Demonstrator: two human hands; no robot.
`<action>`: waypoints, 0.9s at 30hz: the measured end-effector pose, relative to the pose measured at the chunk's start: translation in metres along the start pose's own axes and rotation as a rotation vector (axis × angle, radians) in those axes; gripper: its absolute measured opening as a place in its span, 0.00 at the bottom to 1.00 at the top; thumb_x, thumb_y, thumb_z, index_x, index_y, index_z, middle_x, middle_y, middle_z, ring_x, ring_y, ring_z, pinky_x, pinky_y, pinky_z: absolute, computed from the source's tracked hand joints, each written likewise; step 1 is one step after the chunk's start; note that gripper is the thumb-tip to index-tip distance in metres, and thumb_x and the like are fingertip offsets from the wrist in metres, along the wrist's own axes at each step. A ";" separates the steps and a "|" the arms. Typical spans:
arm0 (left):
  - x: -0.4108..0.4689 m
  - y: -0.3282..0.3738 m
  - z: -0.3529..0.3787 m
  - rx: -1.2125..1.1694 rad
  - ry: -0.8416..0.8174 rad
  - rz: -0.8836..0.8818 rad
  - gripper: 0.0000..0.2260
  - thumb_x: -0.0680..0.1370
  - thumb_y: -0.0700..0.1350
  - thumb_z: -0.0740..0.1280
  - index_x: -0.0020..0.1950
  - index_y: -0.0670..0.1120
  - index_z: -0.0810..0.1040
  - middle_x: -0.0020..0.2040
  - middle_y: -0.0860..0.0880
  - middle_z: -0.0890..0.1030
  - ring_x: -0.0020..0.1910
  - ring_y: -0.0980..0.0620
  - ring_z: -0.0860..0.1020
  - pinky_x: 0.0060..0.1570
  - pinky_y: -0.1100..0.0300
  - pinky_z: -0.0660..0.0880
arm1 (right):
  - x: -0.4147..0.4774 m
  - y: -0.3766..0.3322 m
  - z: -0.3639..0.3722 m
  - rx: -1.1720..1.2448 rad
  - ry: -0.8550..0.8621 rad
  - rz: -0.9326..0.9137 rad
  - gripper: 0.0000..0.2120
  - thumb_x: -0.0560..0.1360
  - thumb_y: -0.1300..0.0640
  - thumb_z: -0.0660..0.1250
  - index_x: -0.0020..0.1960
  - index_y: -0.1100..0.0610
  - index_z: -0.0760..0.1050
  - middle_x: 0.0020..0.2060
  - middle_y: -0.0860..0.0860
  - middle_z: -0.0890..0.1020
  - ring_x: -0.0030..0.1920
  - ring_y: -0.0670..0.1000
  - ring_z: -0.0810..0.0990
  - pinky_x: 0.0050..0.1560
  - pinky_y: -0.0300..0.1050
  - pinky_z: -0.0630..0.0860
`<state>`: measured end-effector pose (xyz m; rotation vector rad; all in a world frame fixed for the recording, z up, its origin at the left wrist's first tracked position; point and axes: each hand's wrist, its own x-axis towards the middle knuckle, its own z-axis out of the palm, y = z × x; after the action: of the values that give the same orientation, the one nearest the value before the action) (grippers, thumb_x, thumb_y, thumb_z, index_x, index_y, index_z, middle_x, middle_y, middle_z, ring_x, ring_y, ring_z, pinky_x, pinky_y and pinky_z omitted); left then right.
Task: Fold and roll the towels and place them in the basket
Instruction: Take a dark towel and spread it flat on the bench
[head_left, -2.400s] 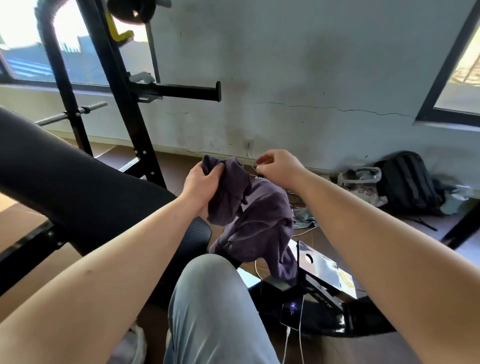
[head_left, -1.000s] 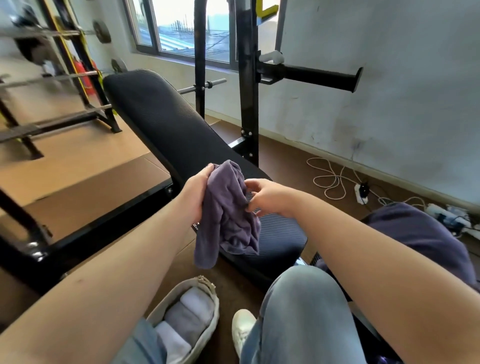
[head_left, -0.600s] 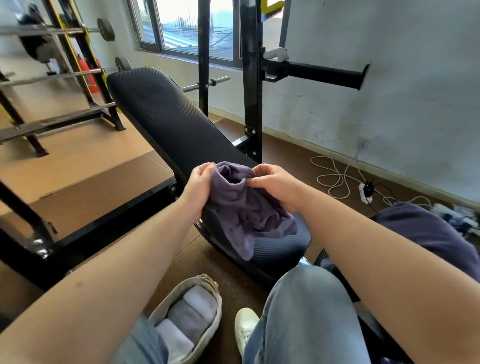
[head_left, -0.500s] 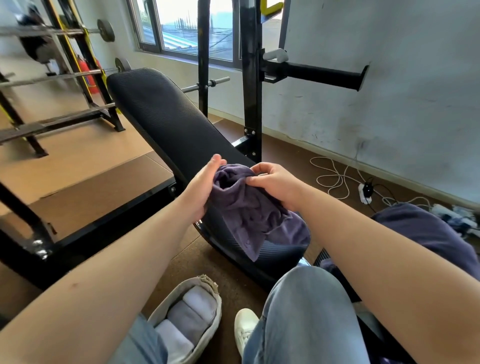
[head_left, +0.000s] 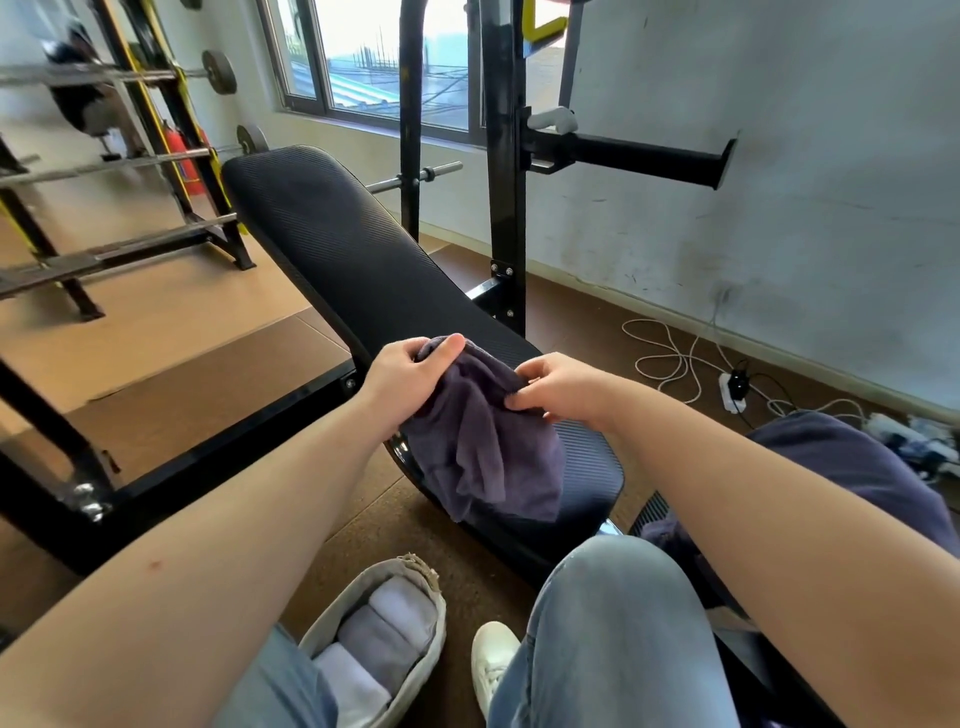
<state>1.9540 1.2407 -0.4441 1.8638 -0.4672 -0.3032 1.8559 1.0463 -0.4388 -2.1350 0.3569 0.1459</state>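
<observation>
A crumpled purple towel lies on the near end of the black padded bench. My left hand grips its upper left edge, thumb on top. My right hand pinches the upper right edge between thumb and fingers. The towel's lower part hangs bunched over the bench's near edge. On the floor between my legs stands a light fabric basket holding three rolled towels in white and grey.
A black rack upright with a side bar stands behind the bench. Barbell racks stand at the left. A white cable and power strip lie by the wall. More purple cloth sits at my right. My white shoe is beside the basket.
My view swung left from the wall to the bench and basket. I brought the towel down onto the bench's near end, and both hands shifted their hold to its top edge.
</observation>
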 end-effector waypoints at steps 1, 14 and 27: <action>0.000 -0.002 -0.002 0.045 0.020 -0.014 0.28 0.69 0.71 0.67 0.45 0.46 0.85 0.43 0.44 0.86 0.48 0.46 0.84 0.54 0.43 0.82 | 0.000 0.000 -0.001 0.020 0.047 -0.016 0.06 0.75 0.59 0.73 0.50 0.58 0.84 0.43 0.56 0.85 0.44 0.52 0.82 0.46 0.52 0.81; -0.003 0.009 0.003 0.302 -0.168 0.313 0.08 0.76 0.43 0.73 0.54 0.52 0.83 0.47 0.52 0.84 0.49 0.52 0.83 0.54 0.46 0.81 | -0.011 -0.042 -0.005 0.176 -0.028 -0.233 0.16 0.73 0.65 0.74 0.54 0.47 0.85 0.43 0.51 0.85 0.45 0.50 0.84 0.54 0.48 0.81; -0.020 0.012 0.001 0.117 -0.065 0.111 0.13 0.71 0.56 0.64 0.46 0.54 0.87 0.44 0.51 0.86 0.49 0.49 0.83 0.54 0.46 0.81 | -0.030 -0.067 -0.005 -0.165 -0.190 -0.055 0.37 0.68 0.64 0.77 0.69 0.37 0.71 0.54 0.51 0.81 0.56 0.54 0.83 0.55 0.59 0.84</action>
<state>1.9340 1.2457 -0.4330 1.9377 -0.6432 -0.2670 1.8478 1.0835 -0.3756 -2.2690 0.1795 0.3543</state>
